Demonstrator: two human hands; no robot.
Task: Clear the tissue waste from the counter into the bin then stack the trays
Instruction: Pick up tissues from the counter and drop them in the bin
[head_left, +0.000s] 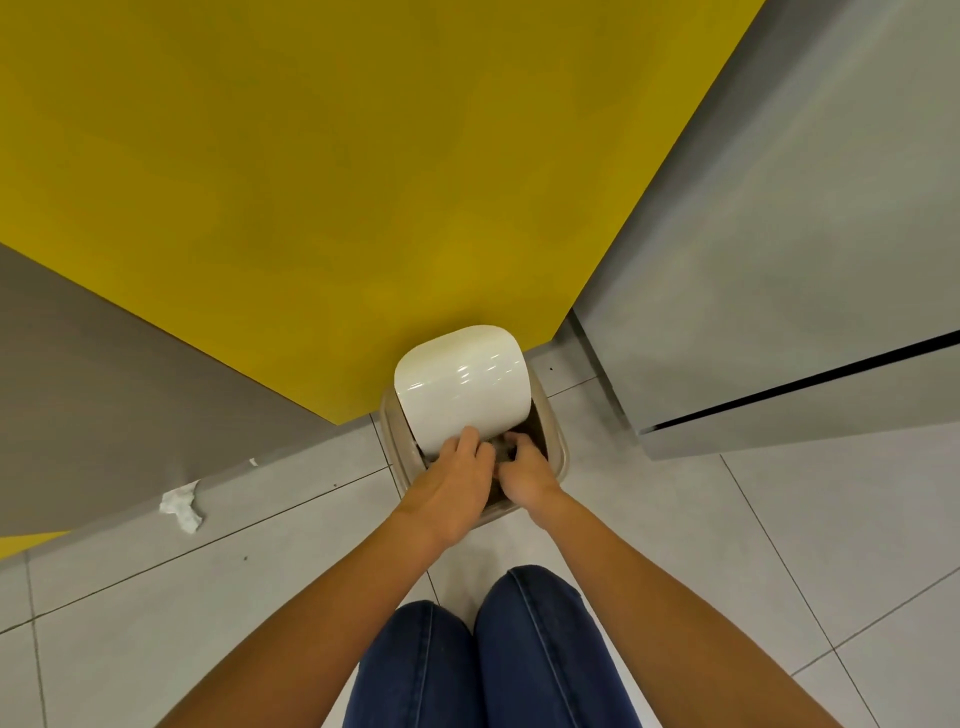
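- Step in hand, as judged: dumping tissue waste into the bin (560, 458), which stands on the floor at the corner of the yellow panel (311, 182).
- Left hand (457, 480): loosely bent fingers press the lower edge of the white swing lid (462, 384), tipping it inward. It grips nothing visible.
- Right hand (525, 475): fingers curled down into the opening. Can't tell if they hold tissue; something greyish sits between the hands, unclear.
- To do it well: keep the lid pushed until the right hand has let go deep inside, then pull the right hand out first so the lid doesn't trap it or flick paper out.
- One crumpled tissue (182, 506) lies on the floor, left, against the grey panel's base; it needs picking up.
- Trays and tabletop are out of view.
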